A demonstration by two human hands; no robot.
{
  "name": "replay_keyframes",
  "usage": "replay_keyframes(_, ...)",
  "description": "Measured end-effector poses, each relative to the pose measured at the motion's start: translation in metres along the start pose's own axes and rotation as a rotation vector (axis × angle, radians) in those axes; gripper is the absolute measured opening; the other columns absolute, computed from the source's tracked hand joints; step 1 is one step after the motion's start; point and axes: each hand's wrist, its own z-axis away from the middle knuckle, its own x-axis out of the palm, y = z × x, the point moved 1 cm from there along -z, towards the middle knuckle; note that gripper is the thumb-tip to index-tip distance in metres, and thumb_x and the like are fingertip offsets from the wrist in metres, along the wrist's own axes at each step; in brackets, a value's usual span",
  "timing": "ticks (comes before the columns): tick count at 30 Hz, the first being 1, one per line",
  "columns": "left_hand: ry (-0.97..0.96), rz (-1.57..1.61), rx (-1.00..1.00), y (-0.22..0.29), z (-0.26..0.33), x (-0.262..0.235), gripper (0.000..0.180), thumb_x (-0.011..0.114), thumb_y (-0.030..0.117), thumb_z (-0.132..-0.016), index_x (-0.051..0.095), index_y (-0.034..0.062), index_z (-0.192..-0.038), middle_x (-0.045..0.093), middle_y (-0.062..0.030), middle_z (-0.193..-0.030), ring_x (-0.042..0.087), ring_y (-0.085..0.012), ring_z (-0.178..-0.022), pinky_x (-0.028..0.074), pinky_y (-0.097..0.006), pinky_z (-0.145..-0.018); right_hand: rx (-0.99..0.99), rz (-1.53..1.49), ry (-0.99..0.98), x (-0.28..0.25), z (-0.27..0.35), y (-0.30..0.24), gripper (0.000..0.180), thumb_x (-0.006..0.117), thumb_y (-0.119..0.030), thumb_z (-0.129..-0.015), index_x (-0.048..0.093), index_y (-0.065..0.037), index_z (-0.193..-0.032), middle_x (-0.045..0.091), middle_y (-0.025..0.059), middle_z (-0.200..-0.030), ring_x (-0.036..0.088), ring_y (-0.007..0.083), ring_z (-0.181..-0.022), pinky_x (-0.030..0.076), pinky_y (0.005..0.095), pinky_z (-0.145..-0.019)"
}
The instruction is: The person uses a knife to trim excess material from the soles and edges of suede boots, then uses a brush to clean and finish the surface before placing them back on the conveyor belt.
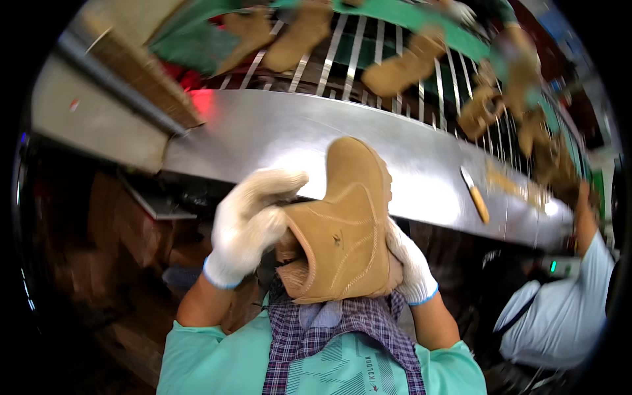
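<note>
A tan ankle boot (pixel 345 230) is held up in front of my chest, toe pointing away and shaft opening toward my lower left. My right hand (pixel 409 263), in a white knit glove with a blue cuff, grips it from the sole and heel side; most of those fingers are hidden behind the boot. My left hand (pixel 245 220), gloved the same way, is beside the shaft opening. Its fingers are apart, with the lower fingertips by the boot's top edge, and it does not grip the boot. Ragged lining material shows at the opening.
A shiny metal ledge (pixel 263 131) runs across ahead of me, with a wooden-handled knife (pixel 476 196) at its right. Beyond it, several tan boots (pixel 403 66) lie on a slatted rack. A seated person (pixel 556 309) is close on my right; another person's gloved hand (pixel 461 12) shows across.
</note>
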Motion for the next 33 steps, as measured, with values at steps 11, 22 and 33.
replay_keyframes(11,-0.502,-1.222,0.973,0.044,-0.019,0.067,0.031,0.080,0.024,-0.081,0.079,0.0159,-0.111,0.070,-0.0053,-0.128,0.063,-0.0269,-0.127,0.056,-0.039,-0.094,-0.051,-0.081,-0.032,-0.017,0.042,-0.042,0.082,0.048,-0.058,-0.113,0.035,0.004,-0.165,0.047,0.0239,-0.164,0.050,0.0340,-0.150,0.044,0.0498,-0.124)
replay_keyframes(22,-0.758,-1.182,1.123,0.011,0.000,0.104,0.018,0.074,0.014,-0.079,0.075,0.0124,-0.097,0.073,-0.0017,-0.104,0.070,-0.0213,-0.111,0.046,-0.035,-0.083,0.000,-0.103,-0.134,-0.050,0.033,-0.024,0.074,0.064,-0.030,-0.111,0.030,-0.002,-0.170,0.052,0.0214,-0.160,0.056,0.0273,-0.143,0.048,0.0418,-0.120)
replay_keyframes(33,-0.482,-0.554,1.115,0.128,-0.037,0.127,0.024,0.087,0.027,-0.082,0.067,0.0131,-0.085,0.071,-0.0079,-0.100,0.074,-0.0288,-0.091,0.062,-0.041,-0.079,-0.567,-0.166,0.400,-0.109,0.101,-0.110,0.061,0.047,-0.042,-0.113,0.051,0.005,-0.153,0.062,0.0210,-0.149,0.066,0.0348,-0.132,0.057,0.0482,-0.110)
